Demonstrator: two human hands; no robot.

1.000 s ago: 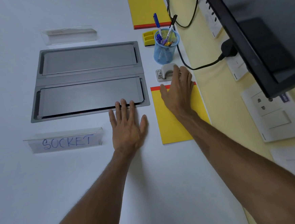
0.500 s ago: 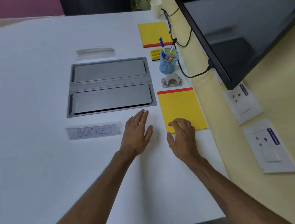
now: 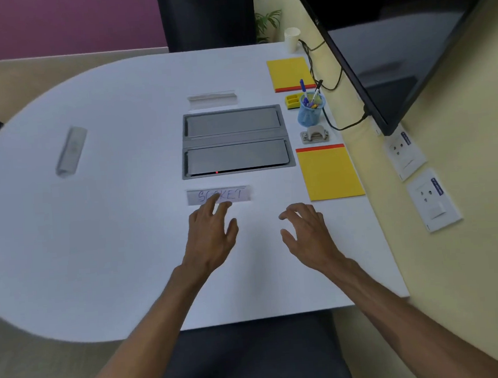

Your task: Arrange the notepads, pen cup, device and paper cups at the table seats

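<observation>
You look down on a white table (image 3: pixel 112 244) with a rounded left end. At 9 o'clock a clear plastic name holder (image 3: pixel 71 151) lies blurred on the table. At the centre sits a grey metal socket box (image 3: pixel 235 142) with two closed lids, and just below it a clear sign reading "SOCKET" (image 3: pixel 236 194).

Your left hand (image 3: pixel 212 236) hovers at 6 o'clock of that sign, fingers spread apart and empty, fingertips overlapping the sign's lower edge. Your right hand (image 3: pixel 308 235) is beside it, fingers apart and curled, holding nothing.

At 1 o'clock of your right hand lies the near yellow notepad (image 3: pixel 328 173). Above it, going toward 12 o'clock: a small grey device (image 3: pixel 314 134), the blue mesh pen cup (image 3: pixel 310 114) with pens, a yellow holder (image 3: pixel 293 101), the far yellow notepad (image 3: pixel 291 73) and a white paper cup (image 3: pixel 292 39). A dark monitor (image 3: pixel 394 43) stands at the right.
</observation>
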